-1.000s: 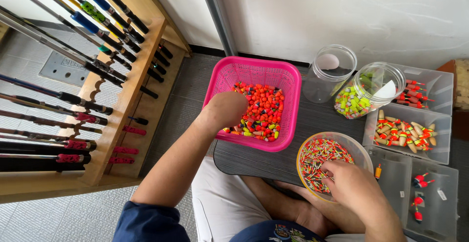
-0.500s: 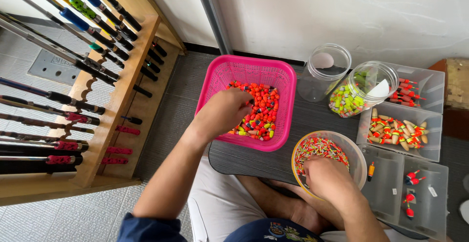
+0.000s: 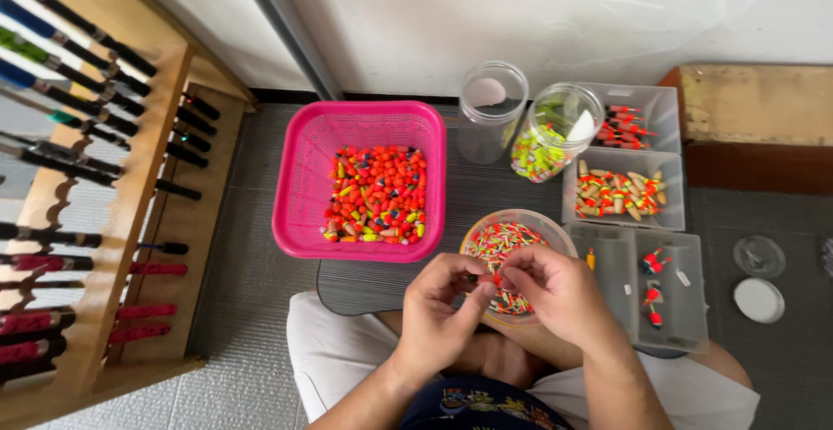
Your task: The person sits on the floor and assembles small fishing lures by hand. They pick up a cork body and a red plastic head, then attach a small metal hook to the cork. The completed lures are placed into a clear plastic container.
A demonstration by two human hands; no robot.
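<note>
Orange and small, the float bead [image 3: 497,280] sits pinched between your hands over the near rim of the round tub [image 3: 555,226]. Your left hand [image 3: 442,308] and right hand [image 3: 555,287] meet fingertip to fingertip, both clamped on it, equally near; its long axis is too small to tell.

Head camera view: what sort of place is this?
Probably a fishing-tackle shop or workshop: a wooden rack of fishing rods, a pink basket of small orange floats, and compartment boxes of more floats.

Glossy pink plastic mesh basket [image 3: 295,196], clear smooth plastic jars [image 3: 491,109], matt unpainted wooden rack [image 3: 139,187].
</note>
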